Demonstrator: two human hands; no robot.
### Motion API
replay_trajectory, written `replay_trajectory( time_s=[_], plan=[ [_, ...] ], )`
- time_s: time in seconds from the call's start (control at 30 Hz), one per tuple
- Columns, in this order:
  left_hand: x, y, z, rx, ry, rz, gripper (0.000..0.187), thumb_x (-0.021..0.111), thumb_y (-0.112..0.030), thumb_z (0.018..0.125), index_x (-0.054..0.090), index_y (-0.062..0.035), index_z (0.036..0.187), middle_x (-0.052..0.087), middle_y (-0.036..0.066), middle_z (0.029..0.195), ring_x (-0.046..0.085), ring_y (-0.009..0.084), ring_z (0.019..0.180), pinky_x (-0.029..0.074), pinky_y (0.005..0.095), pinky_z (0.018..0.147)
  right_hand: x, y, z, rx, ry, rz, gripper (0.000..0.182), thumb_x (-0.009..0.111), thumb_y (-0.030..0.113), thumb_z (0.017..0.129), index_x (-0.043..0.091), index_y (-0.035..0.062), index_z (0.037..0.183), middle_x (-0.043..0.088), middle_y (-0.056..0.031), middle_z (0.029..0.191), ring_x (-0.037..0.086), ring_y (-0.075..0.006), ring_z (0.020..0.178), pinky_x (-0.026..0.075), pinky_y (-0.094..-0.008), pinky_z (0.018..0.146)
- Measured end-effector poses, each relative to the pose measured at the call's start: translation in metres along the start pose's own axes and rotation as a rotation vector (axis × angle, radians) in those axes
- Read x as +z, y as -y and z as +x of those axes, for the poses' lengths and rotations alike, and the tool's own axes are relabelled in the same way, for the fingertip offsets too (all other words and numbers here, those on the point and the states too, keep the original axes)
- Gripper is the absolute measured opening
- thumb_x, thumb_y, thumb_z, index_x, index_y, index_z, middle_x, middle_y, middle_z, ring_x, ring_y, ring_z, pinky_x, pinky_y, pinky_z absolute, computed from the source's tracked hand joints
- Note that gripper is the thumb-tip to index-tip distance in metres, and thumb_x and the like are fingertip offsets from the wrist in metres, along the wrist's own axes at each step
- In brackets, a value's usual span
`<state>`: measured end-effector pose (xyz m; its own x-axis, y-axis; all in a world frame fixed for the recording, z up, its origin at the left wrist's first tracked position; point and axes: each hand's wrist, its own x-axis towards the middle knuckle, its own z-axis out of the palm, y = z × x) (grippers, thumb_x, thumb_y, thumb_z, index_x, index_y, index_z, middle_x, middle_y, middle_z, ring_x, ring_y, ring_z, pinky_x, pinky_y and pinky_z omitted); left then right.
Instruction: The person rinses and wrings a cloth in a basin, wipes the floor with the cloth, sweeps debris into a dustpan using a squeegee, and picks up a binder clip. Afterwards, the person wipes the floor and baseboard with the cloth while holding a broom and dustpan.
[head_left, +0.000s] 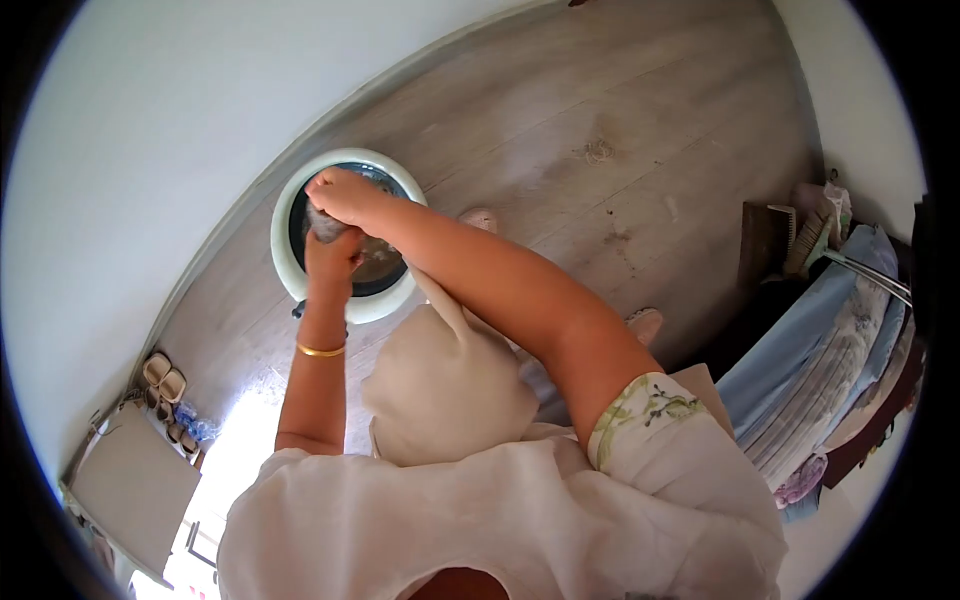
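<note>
A round basin with a pale rim (284, 250) and a dark inside stands on the floor, with murky water in it. Over it my left hand (332, 258) is closed around the lower end of a wet grey cloth (325, 226). My right hand (345, 195) grips the upper end of the same bunched cloth, just above the left one. The two hands are close together over the left part of the basin. A gold bangle (321, 351) circles my left wrist.
Wood-look floor (560, 130) spreads beyond the basin, bounded by a white wall (150, 130). At the right are a brush (808, 240) and piled fabrics (810, 350). Shoes (165, 379) and a pale cabinet (135, 485) are at the lower left.
</note>
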<state>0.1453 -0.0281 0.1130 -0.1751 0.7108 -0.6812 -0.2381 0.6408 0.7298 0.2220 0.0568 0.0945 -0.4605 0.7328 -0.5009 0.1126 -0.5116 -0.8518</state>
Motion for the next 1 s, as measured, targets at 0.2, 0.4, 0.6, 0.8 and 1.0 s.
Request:
replay_trajectory(
  time_s=[0.2, 0.4, 0.6, 0.8, 1.0],
  plan=[
    [-0.014, -0.028, -0.023, -0.411, 0.354, -0.703, 0.029, 0.063, -0.011, 0.078, 0.052, -0.0037, 0.103, 0.055, 0.005, 0.081, 0.052, 0.0129, 0.07, 0.048, 0.0241, 0.058, -0.032, 0.03, -0.026, 0.114, 0.263, 0.349, 0.078, 0.061, 0.041, 0.079, 0.031, -0.0015, 0.136, 0.039, -0.0163, 0.133, 0.039, -0.0219, 0.121, 0.038, -0.0333, 0.094],
    [-0.008, -0.017, -0.032, -0.541, 0.664, -0.878, 0.041, 0.065, -0.017, 0.077, 0.047, -0.0038, 0.111, 0.051, 0.004, 0.085, 0.051, 0.0138, 0.071, 0.05, 0.0254, 0.062, -0.021, 0.03, -0.023, -0.128, 0.541, 0.198, 0.04, 0.066, 0.024, 0.077, 0.06, -0.0033, 0.105, 0.061, -0.0125, 0.105, 0.058, -0.0174, 0.09, 0.047, -0.0289, 0.079],
    [0.005, -0.019, -0.034, -0.233, 0.364, -0.302, 0.014, 0.063, -0.014, 0.079, 0.055, -0.0067, 0.087, 0.052, 0.002, 0.072, 0.05, 0.0124, 0.058, 0.039, 0.0242, 0.049, 0.003, 0.025, -0.024, -0.074, 0.087, -0.011, 0.02, 0.059, 0.019, 0.082, 0.064, 0.0007, 0.088, 0.064, -0.0088, 0.067, 0.061, -0.0146, 0.062, 0.048, -0.0295, 0.06],
    [-0.001, 0.021, -0.014, -0.032, 0.234, 0.102, 0.022, 0.067, -0.023, 0.079, 0.057, -0.0078, 0.091, 0.056, 0.0, 0.073, 0.051, 0.0114, 0.055, 0.039, 0.0251, 0.047, 0.014, 0.006, -0.025, -0.057, -0.161, -0.308, 0.017, 0.053, 0.017, 0.084, 0.063, 0.0031, 0.087, 0.064, -0.0179, 0.082, 0.062, -0.0306, 0.078, 0.049, -0.0388, 0.07],
    [0.023, 0.015, -0.011, -0.001, 0.007, 0.449, 0.036, 0.069, -0.021, 0.072, 0.056, -0.0018, 0.099, 0.062, 0.011, 0.083, 0.061, 0.0169, 0.073, 0.046, 0.0292, 0.059, 0.01, -0.009, -0.021, -0.211, -0.241, -0.263, 0.014, 0.053, 0.013, 0.078, 0.063, 0.0048, 0.081, 0.063, -0.0196, 0.083, 0.061, -0.0362, 0.08, 0.048, -0.0436, 0.072]
  ],
)
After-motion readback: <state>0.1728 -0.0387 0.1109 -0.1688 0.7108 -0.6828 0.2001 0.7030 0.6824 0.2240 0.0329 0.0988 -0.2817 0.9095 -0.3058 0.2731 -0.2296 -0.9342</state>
